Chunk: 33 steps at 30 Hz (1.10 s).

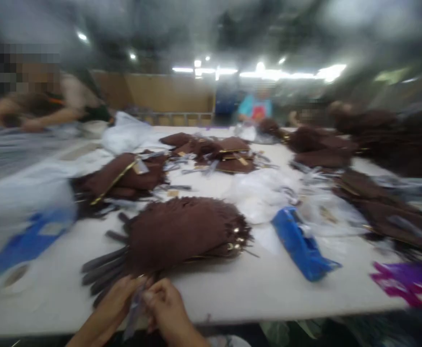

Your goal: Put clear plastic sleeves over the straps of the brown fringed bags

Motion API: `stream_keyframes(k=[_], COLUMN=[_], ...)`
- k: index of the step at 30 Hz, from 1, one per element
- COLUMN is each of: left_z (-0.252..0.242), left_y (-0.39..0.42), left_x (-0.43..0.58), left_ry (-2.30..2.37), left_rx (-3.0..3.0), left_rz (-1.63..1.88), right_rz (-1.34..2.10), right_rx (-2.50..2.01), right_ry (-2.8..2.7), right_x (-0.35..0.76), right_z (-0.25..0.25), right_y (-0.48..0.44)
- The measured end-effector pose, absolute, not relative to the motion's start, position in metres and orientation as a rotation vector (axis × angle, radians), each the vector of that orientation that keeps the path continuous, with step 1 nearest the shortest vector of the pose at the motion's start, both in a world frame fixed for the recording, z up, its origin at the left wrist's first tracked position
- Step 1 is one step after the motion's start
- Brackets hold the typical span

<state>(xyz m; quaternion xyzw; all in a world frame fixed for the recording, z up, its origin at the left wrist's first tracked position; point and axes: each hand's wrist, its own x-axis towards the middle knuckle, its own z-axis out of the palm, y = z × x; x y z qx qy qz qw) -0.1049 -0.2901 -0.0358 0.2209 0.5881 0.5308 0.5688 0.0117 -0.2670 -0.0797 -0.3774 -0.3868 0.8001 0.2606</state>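
Note:
A stack of dark brown fringed pouches (178, 229) with gold zips lies right in front of me, dark padded straps sticking out at its left end. At the near edge of this stack my two hands meet. My left hand (119, 296) is closed, its fingers around a narrow greyish strip (133, 315) that hangs down between the hands. My right hand (165, 303) pinches near the upper end of the same strip. Motion blur hides the exact fingertips.
A blue tape dispenser (301, 246) stands to the right, beside crumpled white plastic (263, 193). More brown pouches (124, 176) lie farther back. A tape roll (16, 277) is at left, purple plastic (406, 279) at right. Another person (64, 99) sits at far left.

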Motion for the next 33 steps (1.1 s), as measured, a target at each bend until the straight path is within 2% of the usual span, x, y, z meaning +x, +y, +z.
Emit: stream_keyframes(k=[6,13,21,26,33], left_z=[-0.044,-0.056,-0.053,-0.057,-0.071], left_y=[-0.289,-0.296,-0.296,-0.296,-0.296], left_x=[-0.104,-0.101,-0.114,-0.119,-0.115], left_ry=[1.375,1.276,1.084,0.959,0.862], left_rx=[0.441,0.351,0.240,0.171,0.083], left_rz=[1.499,1.544,1.447,1.400,1.382], right_rz=[2.045,1.951,2.266,2.451,2.575], right_rx=[-1.037,-0.945,-0.909,-0.755,-0.758], right_ry=[-1.205,-1.252,-0.996,-0.795,-0.504], right_x=[0.005,-0.001,-0.008,-0.004,-0.001], right_z=[-0.078,-0.075,-0.088,-0.076,-0.070], right_y=[-0.275,-0.277,-0.274,-0.275,-0.275])
